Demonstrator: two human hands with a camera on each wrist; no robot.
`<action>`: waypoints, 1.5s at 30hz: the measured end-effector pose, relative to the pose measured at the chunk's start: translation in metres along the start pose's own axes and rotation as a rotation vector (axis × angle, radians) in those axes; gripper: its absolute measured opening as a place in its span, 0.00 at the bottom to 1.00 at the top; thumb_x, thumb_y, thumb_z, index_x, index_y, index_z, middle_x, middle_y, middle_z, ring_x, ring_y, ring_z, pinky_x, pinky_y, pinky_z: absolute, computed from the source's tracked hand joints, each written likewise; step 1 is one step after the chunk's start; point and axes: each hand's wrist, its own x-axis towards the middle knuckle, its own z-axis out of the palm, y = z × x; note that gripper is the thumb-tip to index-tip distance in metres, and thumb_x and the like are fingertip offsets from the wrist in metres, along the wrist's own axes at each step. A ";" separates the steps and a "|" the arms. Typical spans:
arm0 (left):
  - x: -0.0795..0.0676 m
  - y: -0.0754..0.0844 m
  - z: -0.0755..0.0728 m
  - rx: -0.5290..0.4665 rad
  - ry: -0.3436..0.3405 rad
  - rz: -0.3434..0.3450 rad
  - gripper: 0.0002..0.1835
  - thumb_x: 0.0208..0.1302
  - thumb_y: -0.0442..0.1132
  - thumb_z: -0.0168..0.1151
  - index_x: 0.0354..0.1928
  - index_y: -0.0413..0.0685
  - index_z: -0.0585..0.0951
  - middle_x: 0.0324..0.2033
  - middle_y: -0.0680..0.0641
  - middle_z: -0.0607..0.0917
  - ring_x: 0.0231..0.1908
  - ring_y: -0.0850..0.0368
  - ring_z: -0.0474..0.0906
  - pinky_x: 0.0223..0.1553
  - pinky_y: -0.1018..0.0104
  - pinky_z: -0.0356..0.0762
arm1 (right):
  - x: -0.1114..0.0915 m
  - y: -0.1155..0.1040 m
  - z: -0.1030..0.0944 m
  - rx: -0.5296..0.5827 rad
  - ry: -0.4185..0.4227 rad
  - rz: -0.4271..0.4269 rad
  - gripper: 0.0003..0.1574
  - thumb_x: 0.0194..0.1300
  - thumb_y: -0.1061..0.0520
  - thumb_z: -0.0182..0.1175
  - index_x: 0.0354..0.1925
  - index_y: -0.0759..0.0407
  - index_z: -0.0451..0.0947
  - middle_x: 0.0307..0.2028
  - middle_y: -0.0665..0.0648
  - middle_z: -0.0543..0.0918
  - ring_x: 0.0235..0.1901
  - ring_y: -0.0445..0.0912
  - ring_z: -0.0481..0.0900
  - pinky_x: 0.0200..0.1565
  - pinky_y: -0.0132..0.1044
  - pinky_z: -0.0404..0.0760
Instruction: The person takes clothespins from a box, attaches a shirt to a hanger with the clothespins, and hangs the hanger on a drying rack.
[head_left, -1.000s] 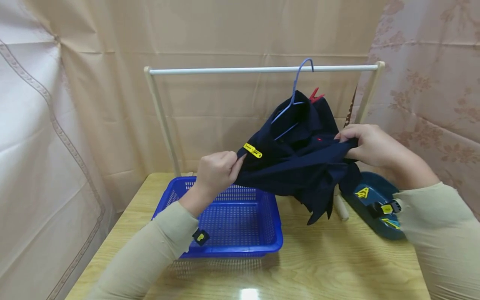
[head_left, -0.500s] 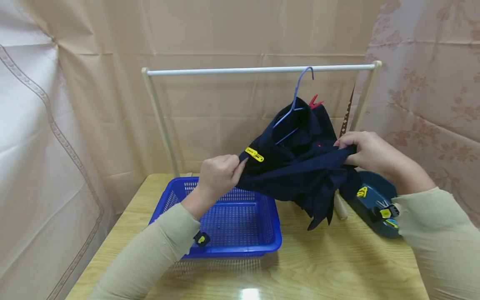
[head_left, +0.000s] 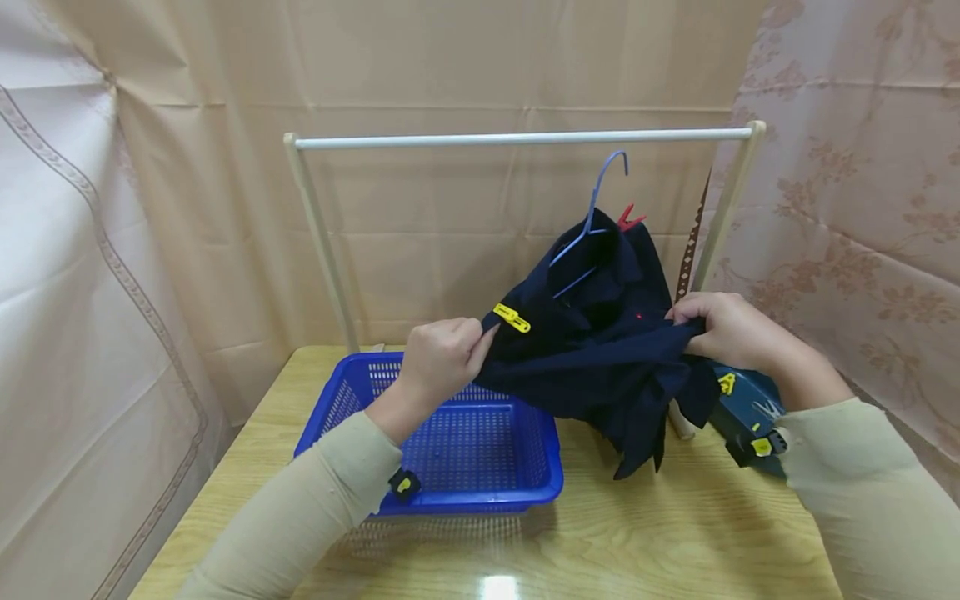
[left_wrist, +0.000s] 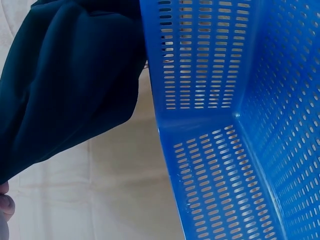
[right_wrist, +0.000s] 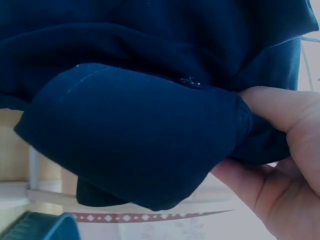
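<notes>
A dark navy garment [head_left: 585, 358] is stretched between the two hands. My left hand [head_left: 442, 354] grips its left edge, close to a yellow clothespin [head_left: 512, 317] clipped on the cloth. With thumb and fingers, my right hand [head_left: 738, 333] pinches a fold on the right side; the right wrist view shows the cloth [right_wrist: 135, 135] between them. A blue wire hanger [head_left: 592, 204] sits inside the garment, its hook lower than the white rail [head_left: 450, 142] in the head view. A red clothespin [head_left: 628, 219] is on the garment's upper right.
Below the left hand, a blue perforated basket [head_left: 555, 467] stands on the wooden table [head_left: 637, 542]. To the right, a dark teal tray [head_left: 738, 408] with yellow clothespins lies partly behind the right arm. Rack posts [head_left: 322, 242] hold the rail; curtains surround the table.
The hanger and garment have come down, the hook dropping from the rail's height to under it. Both hands have lowered with the cloth, the right more than the left.
</notes>
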 end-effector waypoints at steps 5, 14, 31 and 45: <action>0.000 0.000 0.001 -0.005 -0.007 -0.010 0.20 0.62 0.41 0.61 0.16 0.48 0.66 0.11 0.53 0.63 0.10 0.61 0.60 0.11 0.70 0.56 | -0.004 0.012 0.015 -0.005 -0.045 0.024 0.17 0.49 0.64 0.70 0.24 0.44 0.76 0.39 0.51 0.82 0.37 0.47 0.77 0.36 0.43 0.73; 0.003 0.003 -0.001 -0.031 -0.012 -0.023 0.20 0.64 0.42 0.59 0.16 0.49 0.67 0.11 0.54 0.62 0.10 0.62 0.58 0.12 0.72 0.55 | -0.013 0.031 0.030 0.050 -0.156 0.155 0.14 0.49 0.66 0.67 0.24 0.47 0.77 0.25 0.50 0.75 0.25 0.47 0.69 0.29 0.39 0.66; 0.008 0.007 0.001 -0.002 0.003 -0.046 0.21 0.66 0.43 0.57 0.16 0.49 0.65 0.11 0.54 0.60 0.10 0.62 0.57 0.11 0.68 0.52 | -0.028 0.047 0.076 0.106 -0.401 0.187 0.16 0.41 0.67 0.67 0.20 0.48 0.72 0.19 0.47 0.69 0.23 0.44 0.66 0.29 0.37 0.65; 0.007 0.009 0.000 -0.017 -0.026 -0.050 0.20 0.66 0.43 0.57 0.16 0.50 0.66 0.11 0.54 0.61 0.10 0.62 0.58 0.12 0.70 0.54 | -0.036 0.040 0.093 0.272 -0.556 0.204 0.16 0.43 0.69 0.67 0.28 0.49 0.79 0.25 0.50 0.76 0.25 0.45 0.71 0.28 0.38 0.70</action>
